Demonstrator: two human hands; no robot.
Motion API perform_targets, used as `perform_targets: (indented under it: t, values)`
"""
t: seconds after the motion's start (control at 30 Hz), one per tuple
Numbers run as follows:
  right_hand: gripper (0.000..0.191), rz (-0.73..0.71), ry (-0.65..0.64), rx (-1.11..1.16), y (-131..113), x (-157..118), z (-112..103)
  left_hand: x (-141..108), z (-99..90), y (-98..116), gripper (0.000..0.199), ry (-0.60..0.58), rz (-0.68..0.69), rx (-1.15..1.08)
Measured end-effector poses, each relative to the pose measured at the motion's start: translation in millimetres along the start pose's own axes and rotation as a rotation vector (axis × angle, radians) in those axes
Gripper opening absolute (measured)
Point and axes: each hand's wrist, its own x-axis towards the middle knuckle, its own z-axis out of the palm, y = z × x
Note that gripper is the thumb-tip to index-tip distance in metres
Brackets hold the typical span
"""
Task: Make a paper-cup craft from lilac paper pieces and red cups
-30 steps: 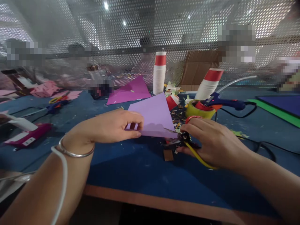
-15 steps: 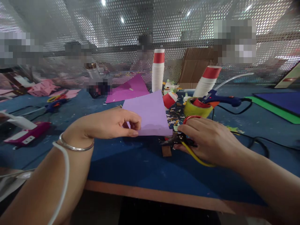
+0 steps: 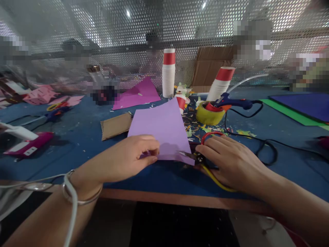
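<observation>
A light purple sheet of paper (image 3: pixel 156 127) lies in front of me, its near edge raised over the blue table. My left hand (image 3: pixel 136 151) pinches that near edge between thumb and fingers. In my right hand (image 3: pixel 228 157) is a pair of scissors (image 3: pixel 199 157) with one red and one yellow handle loop. One blade lies over the sheet near its right corner, and a narrow strip along the near edge is partly separated there. The other blade is hidden under the paper.
Behind the sheet stand stacked paper cups (image 3: pixel 168 73) and a leaning cup stack (image 3: pixel 221 82). A glue gun (image 3: pixel 236 102) rests on a yellow tape roll (image 3: pixel 209 116), its black cable looping rightward. Cardboard (image 3: pixel 117 126) and magenta paper (image 3: pixel 140 94) lie left, paper scraps (image 3: pixel 195 125) right.
The scissors have gone from beside the near edge onto the paper's right corner, with a blade over it. The cardboard piece at the left has come into sight.
</observation>
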Motion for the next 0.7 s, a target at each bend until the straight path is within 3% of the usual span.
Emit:
perform_targets:
  t: [0.3, 0.7]
  values:
    - [0.02, 0.011, -0.021, -0.016, -14.6, -25.3, -15.4, -10.1, 39.7, 27.2, 0.011, 0.045, -0.021, -0.118]
    - [0.028, 0.063, -0.176, 0.198, -21.0, -26.2, -22.9, -15.6, 45.3, 17.6, 0.011, 0.02, -0.005, -0.191]
